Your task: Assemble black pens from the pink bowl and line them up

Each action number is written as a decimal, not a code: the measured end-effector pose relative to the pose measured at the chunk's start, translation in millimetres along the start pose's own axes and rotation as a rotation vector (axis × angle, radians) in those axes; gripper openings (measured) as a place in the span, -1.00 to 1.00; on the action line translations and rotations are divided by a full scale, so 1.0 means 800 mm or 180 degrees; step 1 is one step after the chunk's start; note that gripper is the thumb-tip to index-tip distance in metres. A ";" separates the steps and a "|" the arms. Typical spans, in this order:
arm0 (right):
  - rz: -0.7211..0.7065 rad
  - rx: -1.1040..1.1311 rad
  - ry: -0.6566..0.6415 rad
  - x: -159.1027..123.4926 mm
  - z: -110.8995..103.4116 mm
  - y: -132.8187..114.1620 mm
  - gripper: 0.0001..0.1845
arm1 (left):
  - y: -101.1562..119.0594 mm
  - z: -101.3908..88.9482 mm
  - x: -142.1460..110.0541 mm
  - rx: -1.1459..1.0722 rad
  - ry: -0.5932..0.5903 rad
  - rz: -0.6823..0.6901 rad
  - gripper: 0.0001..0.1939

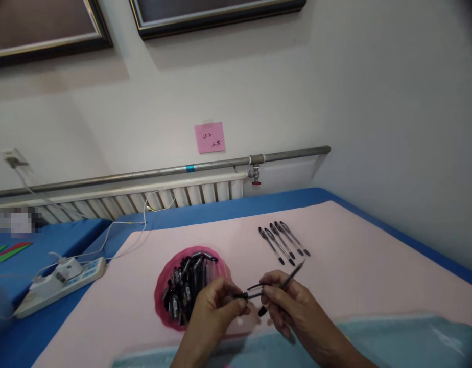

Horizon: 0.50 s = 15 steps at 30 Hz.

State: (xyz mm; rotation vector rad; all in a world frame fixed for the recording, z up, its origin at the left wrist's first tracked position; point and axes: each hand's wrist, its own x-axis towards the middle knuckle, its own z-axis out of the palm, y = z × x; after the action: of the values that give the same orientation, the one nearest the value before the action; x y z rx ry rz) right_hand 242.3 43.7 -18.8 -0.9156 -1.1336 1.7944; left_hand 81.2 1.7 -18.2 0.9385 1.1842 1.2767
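Note:
My left hand (216,306) is closed in a pinch on a black pen cap (245,295), held just in front of a red dish (161,286) piled with several black pen parts (186,289). My right hand (287,301) is closed round a slim black pen (291,275), whose tip points up and to the right. The two hands meet above the pink mat (354,266), cap and pen close together. Several finished pens (284,240) lie side by side in a row on the mat beyond my right hand.
A white power strip (63,281) with a plugged adapter and cables lies on the blue table cover (48,327) at left. A radiator and metal pipe (182,169) run along the wall behind. A pink note (209,137) sticks to the wall. A light blue cloth (412,342) lies nearest me.

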 end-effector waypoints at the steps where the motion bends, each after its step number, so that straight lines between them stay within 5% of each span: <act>1: -0.0016 -0.0028 0.0004 0.000 -0.001 0.000 -0.73 | 0.000 0.000 0.000 0.0011 0.0006 -0.0008 -0.83; 9: 0.0060 0.0057 0.0122 0.004 -0.008 -0.008 -0.82 | 0.003 -0.026 0.003 -0.0267 0.0509 -0.0079 -0.74; 15: 0.0156 -0.0400 -0.0282 0.001 -0.004 0.005 -0.81 | -0.010 0.004 0.001 -0.0265 0.0070 -0.0164 -0.55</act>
State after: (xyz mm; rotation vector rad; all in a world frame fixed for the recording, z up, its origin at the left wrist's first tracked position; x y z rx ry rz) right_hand 243.6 44.4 -24.0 -0.9523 -1.3026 1.8355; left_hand 85.7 2.3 -25.7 0.8301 1.1562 1.2881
